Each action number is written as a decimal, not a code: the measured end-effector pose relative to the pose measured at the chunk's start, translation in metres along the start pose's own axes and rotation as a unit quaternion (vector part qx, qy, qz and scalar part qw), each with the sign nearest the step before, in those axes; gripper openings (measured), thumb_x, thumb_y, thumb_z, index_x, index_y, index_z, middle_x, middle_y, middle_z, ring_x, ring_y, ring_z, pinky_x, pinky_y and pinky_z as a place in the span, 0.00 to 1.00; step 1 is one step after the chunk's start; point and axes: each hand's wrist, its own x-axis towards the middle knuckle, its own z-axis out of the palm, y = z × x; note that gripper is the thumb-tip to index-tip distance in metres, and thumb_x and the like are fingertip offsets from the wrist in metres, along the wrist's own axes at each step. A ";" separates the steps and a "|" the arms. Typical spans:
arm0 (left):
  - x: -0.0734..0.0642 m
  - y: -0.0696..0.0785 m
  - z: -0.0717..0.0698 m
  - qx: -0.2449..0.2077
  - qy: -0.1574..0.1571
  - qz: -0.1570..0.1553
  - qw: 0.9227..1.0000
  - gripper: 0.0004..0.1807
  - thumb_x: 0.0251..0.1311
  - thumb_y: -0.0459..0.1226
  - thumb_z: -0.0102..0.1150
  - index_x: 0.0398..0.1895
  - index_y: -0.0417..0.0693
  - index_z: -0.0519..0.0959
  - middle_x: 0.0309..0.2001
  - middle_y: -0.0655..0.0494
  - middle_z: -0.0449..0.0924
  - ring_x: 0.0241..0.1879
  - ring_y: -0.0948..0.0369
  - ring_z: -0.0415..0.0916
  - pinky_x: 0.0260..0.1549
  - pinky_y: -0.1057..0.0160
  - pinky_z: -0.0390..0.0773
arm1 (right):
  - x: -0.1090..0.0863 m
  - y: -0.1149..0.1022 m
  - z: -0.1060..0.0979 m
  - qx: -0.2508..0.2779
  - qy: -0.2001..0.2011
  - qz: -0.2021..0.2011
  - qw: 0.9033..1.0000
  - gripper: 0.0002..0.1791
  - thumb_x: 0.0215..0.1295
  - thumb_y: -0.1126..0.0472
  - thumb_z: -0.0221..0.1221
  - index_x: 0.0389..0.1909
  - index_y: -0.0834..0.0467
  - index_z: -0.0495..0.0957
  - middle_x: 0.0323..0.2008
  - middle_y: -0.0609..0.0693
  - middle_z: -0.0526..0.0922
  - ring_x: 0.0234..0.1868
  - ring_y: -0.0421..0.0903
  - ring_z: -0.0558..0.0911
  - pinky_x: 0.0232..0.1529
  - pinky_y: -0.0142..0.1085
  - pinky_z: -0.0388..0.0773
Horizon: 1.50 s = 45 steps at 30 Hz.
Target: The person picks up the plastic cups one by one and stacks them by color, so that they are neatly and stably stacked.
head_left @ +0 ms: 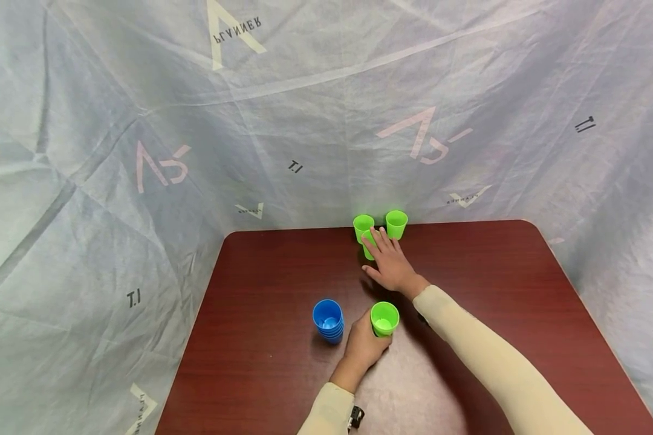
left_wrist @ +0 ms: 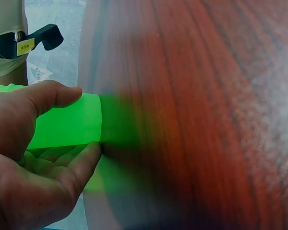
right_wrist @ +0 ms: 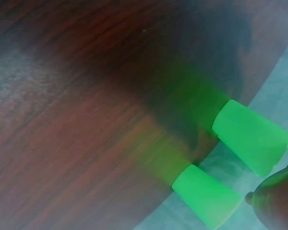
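My left hand point(head_left: 366, 341) grips a green cup point(head_left: 384, 320) low on its side, mouth up. In the left wrist view, the thumb and fingers of that hand point(left_wrist: 24, 163) lie on either side of the cup point(left_wrist: 72, 122), its base at the tabletop. Farther back, my right hand point(head_left: 393, 266) reaches out with fingers spread, fingertips over a near green cup point(head_left: 369, 251) that they partly cover. Two more green cups, a left one point(head_left: 363, 226) and a right one point(head_left: 396, 225), stand upright just behind it.
Left of my left hand stands a stack of blue cups point(head_left: 328, 320), mouths up. The reddish-brown table point(head_left: 250, 362) ends at the back just behind the green cups, where a grey printed sheet point(head_left: 315, 151) hangs. More sheeting flanks both sides.
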 end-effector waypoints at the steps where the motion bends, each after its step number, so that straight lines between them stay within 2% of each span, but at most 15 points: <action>1: 0.000 0.000 0.000 -0.001 -0.001 -0.002 1.000 0.38 0.50 0.32 0.79 0.68 0.48 0.77 0.57 0.50 0.88 0.57 0.54 0.85 0.60 0.50 0.83 | 0.002 0.000 0.001 -0.001 0.001 0.000 1.000 0.43 0.78 0.45 0.56 0.86 0.53 0.50 0.86 0.64 0.45 0.85 0.69 0.45 0.80 0.70 0.49; 10: 0.001 0.000 0.001 0.005 0.002 0.000 1.000 0.37 0.49 0.32 0.79 0.66 0.49 0.78 0.55 0.51 0.89 0.55 0.55 0.86 0.58 0.52 0.84 | 0.012 0.002 0.003 -0.016 -0.027 0.024 0.999 0.47 0.78 0.44 0.56 0.87 0.51 0.43 0.87 0.60 0.39 0.86 0.68 0.40 0.82 0.68 0.43; 14: 0.000 0.002 -0.001 0.009 0.004 -0.002 1.000 0.37 0.49 0.33 0.79 0.66 0.49 0.78 0.55 0.52 0.89 0.55 0.56 0.86 0.58 0.53 0.84 | 0.015 0.002 0.005 -0.016 -0.031 0.027 0.999 0.44 0.79 0.46 0.56 0.87 0.51 0.45 0.87 0.61 0.40 0.86 0.68 0.40 0.82 0.69 0.43; 21: 0.000 0.003 0.000 0.012 0.006 -0.003 1.000 0.38 0.48 0.33 0.79 0.66 0.47 0.78 0.55 0.50 0.89 0.56 0.54 0.86 0.58 0.52 0.84 | 0.011 0.004 0.011 -0.023 -0.015 0.023 0.999 0.37 0.80 0.54 0.54 0.85 0.53 0.53 0.86 0.62 0.46 0.85 0.71 0.45 0.81 0.66 0.53; 27: 0.000 0.005 -0.002 0.009 0.014 0.001 1.000 0.37 0.47 0.32 0.79 0.65 0.46 0.78 0.54 0.49 0.89 0.55 0.54 0.86 0.58 0.52 0.84 | 0.010 0.005 0.012 0.004 0.005 0.020 1.000 0.31 0.83 0.61 0.49 0.82 0.54 0.59 0.86 0.63 0.48 0.85 0.70 0.47 0.81 0.60 0.59; 31: 0.000 0.005 -0.001 0.008 0.013 0.002 1.000 0.37 0.46 0.32 0.79 0.65 0.47 0.78 0.54 0.49 0.89 0.54 0.54 0.86 0.57 0.54 0.84 | 0.007 0.004 0.009 0.018 0.016 0.018 1.000 0.26 0.82 0.64 0.48 0.78 0.55 0.64 0.84 0.66 0.53 0.83 0.71 0.53 0.76 0.58 0.68; 36: 0.000 0.004 0.000 0.010 0.016 0.005 1.000 0.36 0.46 0.32 0.79 0.64 0.47 0.79 0.53 0.50 0.89 0.54 0.54 0.86 0.57 0.54 0.84 | 0.004 0.005 0.006 0.032 0.023 0.019 0.999 0.24 0.81 0.68 0.48 0.74 0.56 0.67 0.81 0.67 0.58 0.81 0.71 0.59 0.73 0.58 0.73; 40: 0.001 0.004 0.001 0.016 0.016 0.006 1.000 0.36 0.47 0.32 0.79 0.63 0.48 0.79 0.53 0.50 0.90 0.53 0.54 0.87 0.56 0.53 0.85 | -0.001 0.006 0.002 0.046 0.044 0.024 0.998 0.22 0.78 0.69 0.51 0.69 0.57 0.71 0.77 0.67 0.62 0.75 0.71 0.64 0.63 0.58 0.81; 45: 0.001 0.003 0.002 0.018 0.015 0.005 1.000 0.36 0.47 0.32 0.80 0.63 0.48 0.79 0.53 0.50 0.89 0.54 0.54 0.87 0.57 0.52 0.85 | -0.008 0.006 -0.004 0.050 0.072 0.021 0.996 0.21 0.76 0.69 0.56 0.67 0.58 0.73 0.73 0.69 0.65 0.71 0.72 0.68 0.56 0.58 0.83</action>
